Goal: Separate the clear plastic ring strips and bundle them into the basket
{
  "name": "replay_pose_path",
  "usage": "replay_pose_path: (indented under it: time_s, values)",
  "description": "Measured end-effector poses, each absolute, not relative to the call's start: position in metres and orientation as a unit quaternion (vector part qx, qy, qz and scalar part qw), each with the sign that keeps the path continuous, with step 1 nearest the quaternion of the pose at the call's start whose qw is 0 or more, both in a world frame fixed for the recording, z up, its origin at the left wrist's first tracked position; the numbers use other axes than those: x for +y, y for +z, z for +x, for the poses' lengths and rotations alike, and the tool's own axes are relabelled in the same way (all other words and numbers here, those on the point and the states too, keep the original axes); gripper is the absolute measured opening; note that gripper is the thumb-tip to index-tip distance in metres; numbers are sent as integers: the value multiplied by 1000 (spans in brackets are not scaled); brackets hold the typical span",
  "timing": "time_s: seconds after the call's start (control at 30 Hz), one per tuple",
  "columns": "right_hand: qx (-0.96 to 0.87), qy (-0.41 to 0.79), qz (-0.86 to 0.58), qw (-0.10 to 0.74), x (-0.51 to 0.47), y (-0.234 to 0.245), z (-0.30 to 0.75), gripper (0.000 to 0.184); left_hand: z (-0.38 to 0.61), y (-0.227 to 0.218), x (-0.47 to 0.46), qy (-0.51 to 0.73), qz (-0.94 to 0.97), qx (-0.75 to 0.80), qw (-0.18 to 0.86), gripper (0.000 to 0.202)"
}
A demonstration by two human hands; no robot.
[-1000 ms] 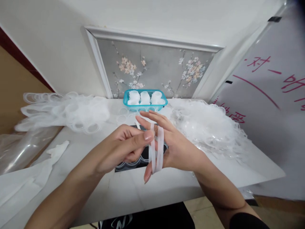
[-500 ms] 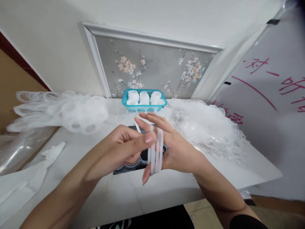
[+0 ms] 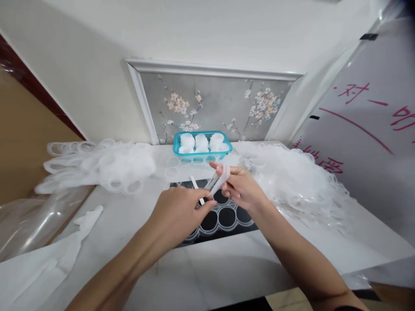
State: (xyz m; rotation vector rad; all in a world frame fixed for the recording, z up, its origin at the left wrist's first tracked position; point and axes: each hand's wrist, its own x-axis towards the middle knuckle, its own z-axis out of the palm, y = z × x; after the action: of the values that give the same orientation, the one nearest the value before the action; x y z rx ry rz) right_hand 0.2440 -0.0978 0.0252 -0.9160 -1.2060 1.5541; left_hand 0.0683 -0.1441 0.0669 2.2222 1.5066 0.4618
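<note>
My left hand (image 3: 180,214) is closed in a pinch on one end of a white elastic strip (image 3: 218,183). That strip runs up to my right hand (image 3: 241,188), where it is looped round the fingers, which are curled on it. Both hands hover over a black tray with round clear-rimmed holes (image 3: 223,218) on the white table (image 3: 227,268). A second loose end of the strip (image 3: 195,183) sticks out to the left of the hands.
A turquoise basket (image 3: 202,147) with white rolls stands at the back by a framed flower picture. Heaps of clear plastic rings lie left (image 3: 103,166) and right (image 3: 298,181). White paper scraps (image 3: 81,220) lie front left. A whiteboard with red writing (image 3: 366,129) leans at the right.
Both hands have dropped lower and forward over the black tray. My right hand went from spread fingers to curled, and the strip is now drawn between the hands. The camera has tilted down.
</note>
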Motion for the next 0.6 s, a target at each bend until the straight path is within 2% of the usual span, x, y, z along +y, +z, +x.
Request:
replay_pose_path:
  time_s: [0.07,0.17,0.3,0.47,0.53,0.6]
  values:
    - [-416,705,-335,467,-91,19,244,37,68,64,-139,163,795,561,163,31]
    - [-400,719,-326,465,-79,11,238,39,61,61,-126,146,791,566,180,32]
    - [-450,678,-302,496,-54,12,219,44,51,54,-103,151,791,561,193,37]
    - [-513,629,-249,528,-2,23,195,46,40,44,-73,194,774,527,292,65]
    - [-574,580,-270,512,28,24,188,48,30,42,-67,161,775,537,291,74]
    - [-690,472,-334,436,61,22,181,49,17,42,-65,84,785,553,266,78]
